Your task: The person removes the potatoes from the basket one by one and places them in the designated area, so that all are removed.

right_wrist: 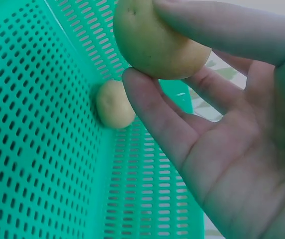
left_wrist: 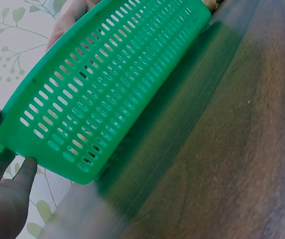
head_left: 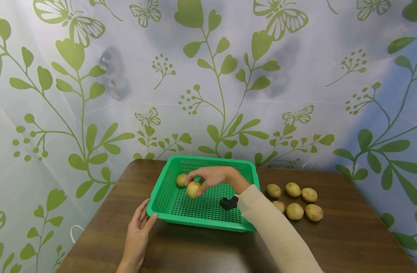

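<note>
A green perforated plastic basket (head_left: 205, 224) stands on the brown table. My left hand (head_left: 137, 231) grips the rim at its front left corner, thumb and fingers on either side, as the left wrist view also shows. Over the left part of the basket, my right hand (head_left: 211, 176) holds a yellow potato (head_left: 193, 189) between thumb and fingers. In the right wrist view the held potato (right_wrist: 154, 42) is apart from the basket floor. A second potato (right_wrist: 115, 104) lies inside the basket, against its left wall.
Several potatoes (head_left: 294, 211) lie in two rows on the table (head_left: 344, 227), right of the basket; the right sleeve partly covers one. A black object (head_left: 228, 203) shows by the right cuff; whether it is worn or lies in the basket I cannot tell. A leaf-patterned curtain (head_left: 208, 94) hangs behind.
</note>
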Available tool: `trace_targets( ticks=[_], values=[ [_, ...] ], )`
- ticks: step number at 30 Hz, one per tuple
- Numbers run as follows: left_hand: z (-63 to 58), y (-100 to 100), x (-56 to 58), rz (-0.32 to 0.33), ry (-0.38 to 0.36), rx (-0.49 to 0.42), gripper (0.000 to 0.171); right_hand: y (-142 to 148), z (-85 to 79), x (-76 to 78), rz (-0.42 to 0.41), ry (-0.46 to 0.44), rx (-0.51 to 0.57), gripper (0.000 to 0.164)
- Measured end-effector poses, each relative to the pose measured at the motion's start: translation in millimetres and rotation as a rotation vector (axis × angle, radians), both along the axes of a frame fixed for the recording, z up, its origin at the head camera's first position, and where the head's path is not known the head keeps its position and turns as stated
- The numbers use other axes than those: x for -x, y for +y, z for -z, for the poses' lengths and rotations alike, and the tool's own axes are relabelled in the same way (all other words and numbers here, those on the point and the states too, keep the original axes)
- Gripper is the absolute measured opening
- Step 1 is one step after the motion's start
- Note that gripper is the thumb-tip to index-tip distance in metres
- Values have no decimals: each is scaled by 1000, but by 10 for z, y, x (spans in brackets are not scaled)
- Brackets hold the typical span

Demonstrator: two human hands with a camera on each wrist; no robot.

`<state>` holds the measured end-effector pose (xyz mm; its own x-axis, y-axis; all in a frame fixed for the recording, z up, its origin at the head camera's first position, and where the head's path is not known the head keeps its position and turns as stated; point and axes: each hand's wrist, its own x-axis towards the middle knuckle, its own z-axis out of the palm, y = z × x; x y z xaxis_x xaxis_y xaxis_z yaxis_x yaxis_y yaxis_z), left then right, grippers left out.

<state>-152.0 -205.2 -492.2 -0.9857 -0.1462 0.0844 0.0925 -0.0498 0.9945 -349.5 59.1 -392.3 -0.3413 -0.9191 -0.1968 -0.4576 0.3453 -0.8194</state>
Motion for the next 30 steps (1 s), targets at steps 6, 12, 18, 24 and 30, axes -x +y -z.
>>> trace_targets(
  ticks=[6,12,18,24,30],
  values=[
    [-17,10,-8,5,23,-3,63,156,-91,-49,57,-45,-26,41],
    [-31,15,-14,12,27,-11,63,303,-169,-100,69,-39,-36,40],
    [-14,14,-9,5,15,-5,64,436,-201,-123,80,-38,-43,41],
    [4,12,0,-4,14,-3,64,559,-213,-149,85,-15,-57,41],
    [1,12,-4,-5,11,-1,64,662,-214,-168,101,-21,-62,40]
  ],
)
